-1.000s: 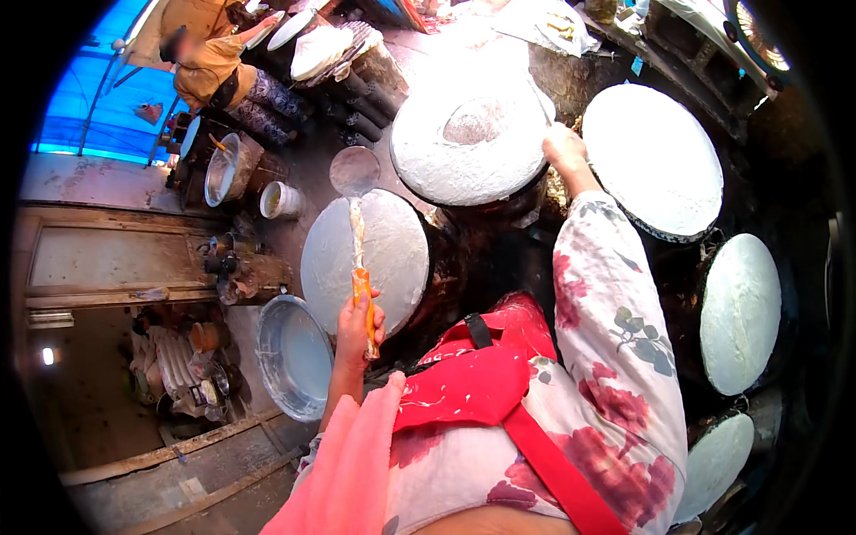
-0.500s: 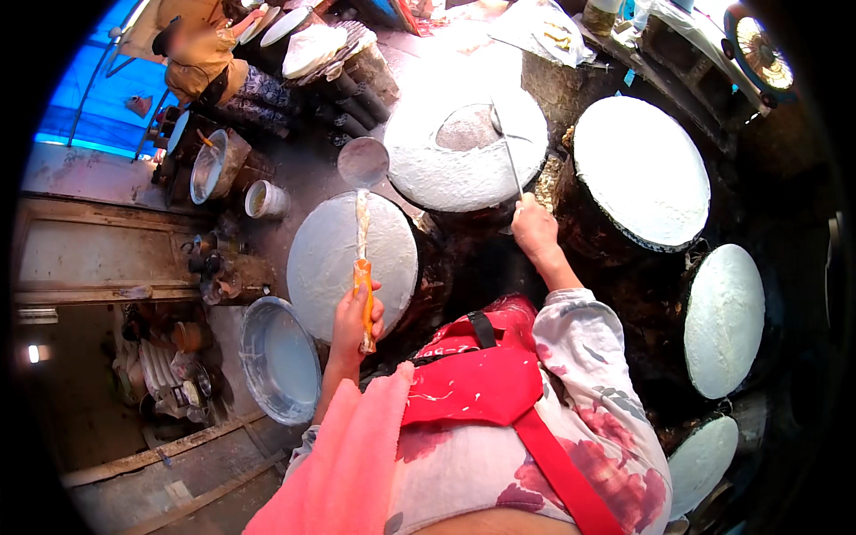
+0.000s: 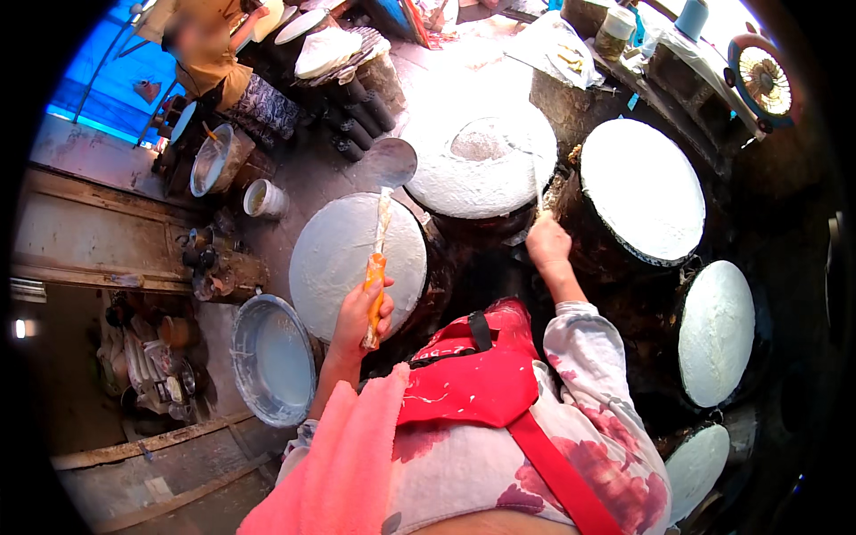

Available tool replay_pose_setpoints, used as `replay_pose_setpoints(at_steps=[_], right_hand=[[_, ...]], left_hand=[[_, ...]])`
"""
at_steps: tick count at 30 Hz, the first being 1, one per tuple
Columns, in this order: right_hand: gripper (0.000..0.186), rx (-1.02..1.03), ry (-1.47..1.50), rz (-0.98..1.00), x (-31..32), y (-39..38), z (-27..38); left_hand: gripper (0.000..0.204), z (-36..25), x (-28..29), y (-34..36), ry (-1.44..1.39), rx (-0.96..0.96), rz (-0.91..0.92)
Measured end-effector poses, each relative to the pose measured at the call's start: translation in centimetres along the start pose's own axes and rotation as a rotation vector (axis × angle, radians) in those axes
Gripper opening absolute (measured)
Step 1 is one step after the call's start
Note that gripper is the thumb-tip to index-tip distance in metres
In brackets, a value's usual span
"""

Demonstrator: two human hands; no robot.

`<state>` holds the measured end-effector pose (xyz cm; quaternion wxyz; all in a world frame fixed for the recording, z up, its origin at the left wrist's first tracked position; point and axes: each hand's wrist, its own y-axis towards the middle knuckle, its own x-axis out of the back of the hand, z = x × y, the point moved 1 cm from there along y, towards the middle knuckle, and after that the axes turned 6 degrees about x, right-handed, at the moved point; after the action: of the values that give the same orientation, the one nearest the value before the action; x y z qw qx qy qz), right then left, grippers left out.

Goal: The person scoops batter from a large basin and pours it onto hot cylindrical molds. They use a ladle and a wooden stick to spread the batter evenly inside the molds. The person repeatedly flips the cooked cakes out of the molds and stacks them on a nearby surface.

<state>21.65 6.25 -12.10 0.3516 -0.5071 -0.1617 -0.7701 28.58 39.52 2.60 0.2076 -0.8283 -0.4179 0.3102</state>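
Observation:
My left hand [image 3: 361, 312] is wrapped round the orange handle of a long ladle [image 3: 393, 163]. The ladle's round bowl points away from me, above the gap between two round white-coated griddles. Closest to that hand is the left griddle [image 3: 343, 250], covered in a smooth white layer. My right hand [image 3: 548, 242] grips a thin metal stick-like tool [image 3: 539, 183], which reaches to the right edge of the far griddle [image 3: 446, 183]; its tip is hard to make out. White batter covers the far griddle, with a greyer, thinner patch towards its back.
More white-covered griddles [image 3: 642, 192] curve round my right side. A metal basin [image 3: 275, 361] of pale liquid stands at my left, with a white bucket [image 3: 266, 199] beyond. Another person [image 3: 214, 71] stands at the far left near stacked flat sheets [image 3: 330, 51]. A fan [image 3: 764, 78] stands far right.
The ladle has shifted right and away from the left griddle towards the far one. My right hand has moved right and slightly nearer, its tool swinging from the grey patch to the far griddle's right edge.

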Motion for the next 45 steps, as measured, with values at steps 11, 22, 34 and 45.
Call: replay_pose_setpoints(at_steps=[11, 22, 34, 45], right_hand=[[0.02, 0.199, -0.13, 0.075, -1.5, 2.3, 3.2], [0.014, 0.483, -0.158, 0.15, 0.6, 4.4, 2.2], [0.009, 0.746, -0.171, 0.213, 2.5, 5.8, -1.9], [0.032, 0.54, 0.114, 0.102, 2.2, -2.9, -3.6]], left_hand=[[0.028, 0.0, -0.6, 0.6, -0.061, 0.02, 0.038], [0.029, -0.2, -0.5, 1.3, -0.014, 0.009, -0.041], [0.029, 0.1, -1.0, 1.6, 0.03, 0.02, -0.116], [0.03, 1.9, 0.3, 1.5, 0.109, -0.011, -0.128]])
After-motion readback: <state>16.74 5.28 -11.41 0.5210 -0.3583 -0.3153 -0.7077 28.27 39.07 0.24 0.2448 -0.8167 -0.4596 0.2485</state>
